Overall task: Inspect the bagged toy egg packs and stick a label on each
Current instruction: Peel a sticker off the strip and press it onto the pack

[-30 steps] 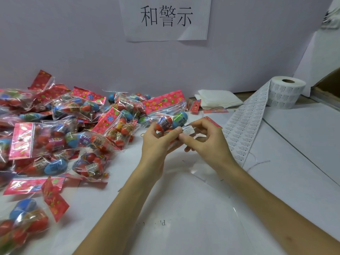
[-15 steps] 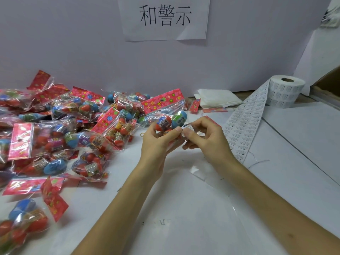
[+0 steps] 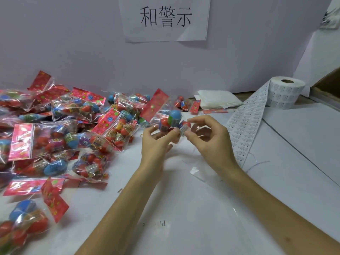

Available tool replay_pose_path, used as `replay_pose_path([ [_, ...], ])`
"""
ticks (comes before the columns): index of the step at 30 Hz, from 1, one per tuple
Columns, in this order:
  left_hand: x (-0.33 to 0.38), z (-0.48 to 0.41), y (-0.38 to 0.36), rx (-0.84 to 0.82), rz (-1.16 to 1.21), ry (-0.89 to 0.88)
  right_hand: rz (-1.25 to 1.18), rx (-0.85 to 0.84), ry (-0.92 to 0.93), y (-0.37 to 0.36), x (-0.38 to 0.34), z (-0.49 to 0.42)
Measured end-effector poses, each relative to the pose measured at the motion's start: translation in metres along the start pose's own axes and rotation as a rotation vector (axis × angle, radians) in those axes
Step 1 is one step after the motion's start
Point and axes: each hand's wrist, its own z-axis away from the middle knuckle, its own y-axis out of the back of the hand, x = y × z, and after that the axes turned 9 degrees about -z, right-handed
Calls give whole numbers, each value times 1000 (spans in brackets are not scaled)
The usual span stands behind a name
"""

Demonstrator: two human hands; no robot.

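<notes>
A: Nearest edge first. What is lying there?

B: White tabletop. At its near left corner one egg pack is sitting apart from the rest. I cannot tell whether it is labelled.

A: Hands?

B: Both are working above the middle of the tabletop. The left hand is gripping the held pack from below, fingers curled round the bag. That is lifting the eggs clear of the tabletop and turning one face toward the other hand. The right hand is pinching a small label between thumb and forefinger. Its other fingers are fanning out away from it, likely so the adhesive is not catching on them.

A: Label touching the bag?

B: It is sitting right at the pack's right edge. Contact is looking likely, but I am not confirming it. Judgement: the sticking step is in hand, and the label is not yet pressed flat.

A: Farther back?

B: The pile of packs is spreading over the left half, toward the wall. On the right, the label strip is trailing from the label roll toward the right hand, presumably to stay within reach for peeling. A folded white cloth is lying by the wall between pile and roll. A paper sign is hanging above.
</notes>
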Motion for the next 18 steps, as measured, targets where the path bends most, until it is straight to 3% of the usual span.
replay_pose_path([
  [3,-2,-1,1,36,44,68,68,-45,77,-2,-3,3],
  [8,0,1,2,-188,153,63,171,-188,200,-8,-4,8],
  [13,5,3,4,-218,222,74,272,-278,219,-5,-5,8],
  [15,4,2,6,-224,178,39,246,-231,246,-2,-4,5],
  [18,4,2,6,-238,173,45,278,-28,199,2,-1,-2],
])
